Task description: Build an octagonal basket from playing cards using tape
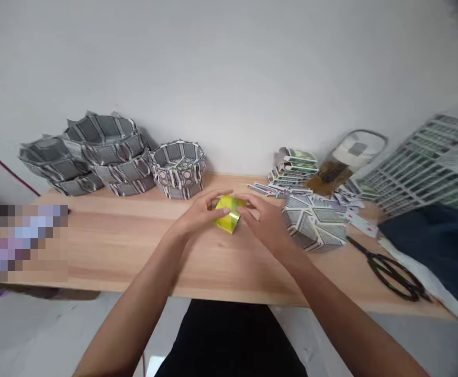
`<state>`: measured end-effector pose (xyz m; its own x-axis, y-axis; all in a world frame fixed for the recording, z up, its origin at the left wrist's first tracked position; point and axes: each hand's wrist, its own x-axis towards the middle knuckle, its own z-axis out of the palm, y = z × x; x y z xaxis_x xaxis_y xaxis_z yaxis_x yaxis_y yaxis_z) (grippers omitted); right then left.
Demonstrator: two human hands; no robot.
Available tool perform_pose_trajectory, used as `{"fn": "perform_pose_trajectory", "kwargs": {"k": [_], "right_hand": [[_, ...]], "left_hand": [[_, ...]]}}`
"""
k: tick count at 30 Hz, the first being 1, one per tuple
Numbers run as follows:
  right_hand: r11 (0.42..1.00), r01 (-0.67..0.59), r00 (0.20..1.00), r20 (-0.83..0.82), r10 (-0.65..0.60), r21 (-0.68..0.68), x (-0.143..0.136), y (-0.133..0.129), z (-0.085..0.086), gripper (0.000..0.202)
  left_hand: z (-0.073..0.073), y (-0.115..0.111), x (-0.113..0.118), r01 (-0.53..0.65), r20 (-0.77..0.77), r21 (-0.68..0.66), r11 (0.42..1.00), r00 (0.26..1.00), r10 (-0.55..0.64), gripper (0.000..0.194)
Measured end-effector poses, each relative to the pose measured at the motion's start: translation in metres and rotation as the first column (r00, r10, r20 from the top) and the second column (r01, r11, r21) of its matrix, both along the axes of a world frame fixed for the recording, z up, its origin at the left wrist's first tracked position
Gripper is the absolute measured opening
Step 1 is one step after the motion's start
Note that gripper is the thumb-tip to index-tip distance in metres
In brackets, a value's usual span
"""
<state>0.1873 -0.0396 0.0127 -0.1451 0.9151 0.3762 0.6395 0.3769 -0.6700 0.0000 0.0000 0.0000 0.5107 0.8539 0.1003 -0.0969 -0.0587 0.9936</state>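
A small shiny yellow-green folded piece (227, 222) is held over the middle of the wooden table. My left hand (202, 212) grips its left side, with the thumb on the near face and the fingers behind. On its right side my right hand (263, 214) holds it the same way, the thumb pressed near its upper right part. Both hands' fingertips almost meet at the top of the piece. Just right of my right hand lies a grey structure of folded cards (317, 222).
Grey card bowls (103, 139) are stacked at the back left, beside a patterned card bowl (178, 170). Card boxes (295, 167), a clear container (333, 167) and loose cards (361, 224) stand or lie at the back right. Black scissors (393, 275) and dark cloth (440, 251) are at the right.
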Motion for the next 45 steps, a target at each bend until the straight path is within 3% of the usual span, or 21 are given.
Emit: {"fn": "perform_pose_trajectory", "kwargs": {"k": [4, 8, 16, 25, 31, 34, 39, 45], "right_hand": [[0.995, 0.003, 0.999, 0.049, -0.008, 0.095, -0.003, -0.006, -0.001, 0.027], [0.991, -0.008, 1.000, -0.019, 0.011, 0.131, -0.004, -0.011, -0.001, 0.020], [0.998, 0.058, 0.912, -0.407, -0.046, 0.018, 0.006, -0.016, -0.001, 0.012], [0.998, 0.058, 0.897, -0.438, -0.061, -0.020, 0.008, -0.026, -0.003, 0.014], [0.998, -0.044, 0.932, -0.362, 0.025, -0.043, 0.009, -0.032, -0.016, 0.024], [0.999, -0.017, 0.955, -0.296, 0.031, 0.050, 0.007, -0.035, -0.018, 0.023], [0.968, 0.017, 0.999, -0.047, -0.005, 0.248, -0.002, -0.043, -0.016, 0.024], [0.958, 0.079, 0.997, -0.016, -0.077, 0.276, -0.008, -0.056, -0.016, 0.013]], "left_hand": [[0.001, -0.002, 0.000, -0.024, -0.044, 0.010, 1.000, 0.999, 0.024, 0.056], [0.002, -0.002, 0.004, -0.035, -0.038, 0.045, 0.998, 0.999, 0.037, 0.044], [-0.001, -0.013, 0.013, -0.152, 0.047, -0.076, 0.985, 0.987, 0.156, 0.024], [-0.003, -0.025, 0.014, -0.226, 0.054, -0.067, 0.972, 0.972, 0.230, 0.022], [-0.005, -0.031, 0.016, -0.229, 0.081, -0.064, 0.971, 0.969, 0.234, 0.023], [-0.005, -0.035, 0.017, -0.239, 0.079, -0.082, 0.968, 0.966, 0.246, 0.023], [-0.003, -0.045, 0.017, -0.253, 0.020, -0.045, 0.966, 0.967, 0.254, 0.020], [0.000, -0.067, 0.025, -0.334, 0.003, -0.058, 0.941, 0.942, 0.334, 0.019]]}}
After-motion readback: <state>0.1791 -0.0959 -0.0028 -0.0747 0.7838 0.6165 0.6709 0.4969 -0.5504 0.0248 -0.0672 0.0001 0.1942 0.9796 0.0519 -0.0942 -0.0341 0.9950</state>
